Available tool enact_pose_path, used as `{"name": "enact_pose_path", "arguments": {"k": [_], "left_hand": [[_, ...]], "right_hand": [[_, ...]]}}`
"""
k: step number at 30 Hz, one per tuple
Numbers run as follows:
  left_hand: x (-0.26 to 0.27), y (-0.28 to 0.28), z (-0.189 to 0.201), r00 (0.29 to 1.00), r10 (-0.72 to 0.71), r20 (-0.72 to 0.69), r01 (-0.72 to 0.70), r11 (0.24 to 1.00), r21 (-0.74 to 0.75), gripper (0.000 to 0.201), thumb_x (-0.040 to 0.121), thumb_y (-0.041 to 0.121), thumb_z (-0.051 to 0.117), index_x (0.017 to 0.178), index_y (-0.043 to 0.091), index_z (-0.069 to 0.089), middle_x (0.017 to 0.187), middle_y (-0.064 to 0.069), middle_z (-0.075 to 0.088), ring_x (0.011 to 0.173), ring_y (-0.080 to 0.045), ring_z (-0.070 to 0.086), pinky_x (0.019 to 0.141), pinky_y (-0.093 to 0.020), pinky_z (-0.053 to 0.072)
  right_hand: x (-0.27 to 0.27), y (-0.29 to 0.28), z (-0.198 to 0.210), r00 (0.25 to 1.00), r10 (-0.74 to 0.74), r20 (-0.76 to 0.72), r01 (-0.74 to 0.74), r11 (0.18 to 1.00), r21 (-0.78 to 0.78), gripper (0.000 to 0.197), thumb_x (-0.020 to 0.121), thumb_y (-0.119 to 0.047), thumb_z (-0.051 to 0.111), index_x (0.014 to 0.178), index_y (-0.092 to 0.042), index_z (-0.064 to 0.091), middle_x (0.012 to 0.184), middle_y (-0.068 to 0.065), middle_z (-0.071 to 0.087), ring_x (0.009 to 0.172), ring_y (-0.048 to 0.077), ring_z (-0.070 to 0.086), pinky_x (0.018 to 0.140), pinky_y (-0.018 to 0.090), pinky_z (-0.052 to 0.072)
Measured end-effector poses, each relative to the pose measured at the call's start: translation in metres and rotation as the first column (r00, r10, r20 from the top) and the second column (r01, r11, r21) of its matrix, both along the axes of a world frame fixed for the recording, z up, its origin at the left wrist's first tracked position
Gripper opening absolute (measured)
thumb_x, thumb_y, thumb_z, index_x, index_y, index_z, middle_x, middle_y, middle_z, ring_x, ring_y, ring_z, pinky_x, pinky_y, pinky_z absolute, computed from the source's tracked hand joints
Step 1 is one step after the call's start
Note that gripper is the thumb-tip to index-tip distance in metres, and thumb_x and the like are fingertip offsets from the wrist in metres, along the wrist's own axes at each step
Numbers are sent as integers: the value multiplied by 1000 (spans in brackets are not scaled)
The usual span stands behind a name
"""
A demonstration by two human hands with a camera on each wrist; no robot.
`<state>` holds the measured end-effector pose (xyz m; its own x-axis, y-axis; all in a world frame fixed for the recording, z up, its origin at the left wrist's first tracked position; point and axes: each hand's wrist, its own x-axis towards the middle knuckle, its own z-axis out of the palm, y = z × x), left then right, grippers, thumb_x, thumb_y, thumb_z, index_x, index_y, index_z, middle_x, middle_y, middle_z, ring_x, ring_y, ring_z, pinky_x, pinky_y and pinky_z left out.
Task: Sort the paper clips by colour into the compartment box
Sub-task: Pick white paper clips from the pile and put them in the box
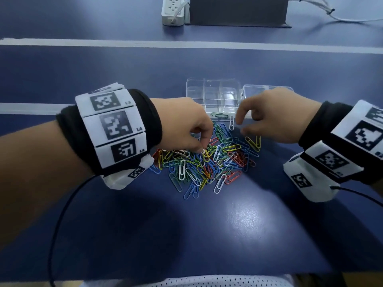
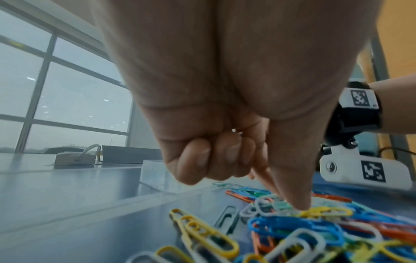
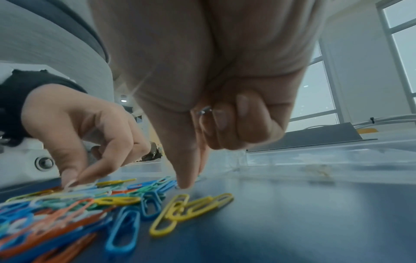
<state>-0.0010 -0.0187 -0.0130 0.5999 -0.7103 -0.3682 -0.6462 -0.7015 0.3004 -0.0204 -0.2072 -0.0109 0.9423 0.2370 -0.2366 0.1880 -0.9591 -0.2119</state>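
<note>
A heap of coloured paper clips [image 1: 207, 160] lies on the blue table, just in front of the clear compartment box [image 1: 193, 92]. My left hand [image 1: 202, 150] reaches down into the heap's left side. In the right wrist view its thumb and forefinger pinch a white clip [image 3: 71, 186]. My right hand [image 1: 238, 125] hovers at the heap's far edge, thumb and forefinger pointing down beside a lone white clip [image 1: 231, 123]. Its other fingers curl round a pale clip [image 3: 204, 111] tucked in the palm. The box compartments look empty.
The box's clear lid [image 1: 267, 89] lies open to its right. A power strip [image 1: 173, 9], a dark block [image 1: 238, 11] and white cables [image 1: 331, 15] sit at the far edge. Bare blue table [image 1: 238, 224] lies in front of the heap.
</note>
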Motion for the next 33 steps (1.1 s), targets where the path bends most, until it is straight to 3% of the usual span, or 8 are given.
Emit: {"name": "enact_pose_path", "arguments": {"k": [5, 9, 13, 19, 21, 24, 29, 33], "left_hand": [[2, 4, 10, 990, 121, -68, -124, 992, -37, 4, 76, 27, 59, 73, 27, 59, 60, 7, 60, 55, 1, 52, 51, -7, 37], [5, 5, 12, 978, 175, -111, -177, 984, -6, 8, 77, 25, 60, 71, 26, 56, 54, 7, 58, 49, 2, 48, 45, -10, 35], [10, 5, 11, 970, 224, -98, -229, 973, -34, 11, 84, 19, 53, 88, 30, 54, 60, 10, 53, 51, -1, 47, 52, -12, 35], [28, -1, 19, 953, 300, 40, -295, 950, -104, 24, 88, 12, 48, 104, 24, 61, 74, 11, 55, 72, -14, 50, 70, -22, 39], [35, -4, 19, 940, 320, 119, -308, 946, -103, 28, 88, 9, 46, 104, 23, 64, 86, 5, 56, 88, -20, 52, 83, -27, 40], [40, -12, 17, 926, 331, 181, -324, 944, -70, 30, 87, 8, 47, 101, 24, 68, 92, 1, 58, 102, -25, 56, 81, -28, 39], [43, -16, 17, 899, 374, 228, -363, 927, -92, 32, 86, 9, 54, 117, 17, 60, 115, -7, 64, 112, -29, 56, 82, -31, 40], [40, -15, 18, 888, 413, 205, -397, 911, -116, 33, 85, 9, 56, 118, 9, 56, 114, -11, 64, 106, -31, 59, 78, -31, 42]], "right_hand": [[2, 7, -1, 999, 44, -1, -44, 999, -6, 22, 79, -26, 67, 100, -32, 69, 55, -10, 36, 54, 0, 33, 66, 26, 37], [4, 10, -3, 999, 32, 1, -32, 998, -48, 10, 80, -25, 65, 88, -26, 71, 56, -12, 42, 57, 12, 41, 75, 32, 48], [2, 8, -3, 998, 49, -36, -53, 991, -121, 9, 82, -29, 60, 82, -23, 67, 56, -13, 42, 69, 19, 44, 79, 33, 49], [17, 18, 16, 996, 8, -86, -12, 999, -38, 9, 82, -31, 61, 77, -24, 63, 58, -10, 49, 54, 3, 42, 52, 18, 33], [28, 25, 23, 996, -27, -85, 30, 999, 29, 13, 82, -34, 61, 79, -22, 67, 61, -5, 56, 53, 6, 47, 54, 23, 37], [46, 37, 27, 982, -113, -150, 136, 979, 154, 18, 81, -34, 62, 80, -17, 68, 60, 0, 60, 50, 13, 55, 56, 20, 46], [67, 54, 22, 941, -204, -270, 285, 909, 304, 17, 74, -14, 69, 84, 0, 71, 73, 12, 69, 71, 22, 69, 83, 39, 58], [67, 67, 24, 932, -249, -265, 321, 905, 278, 11, 73, -12, 67, 81, -5, 72, 79, 11, 73, 81, 19, 73, 86, 35, 56]]}}
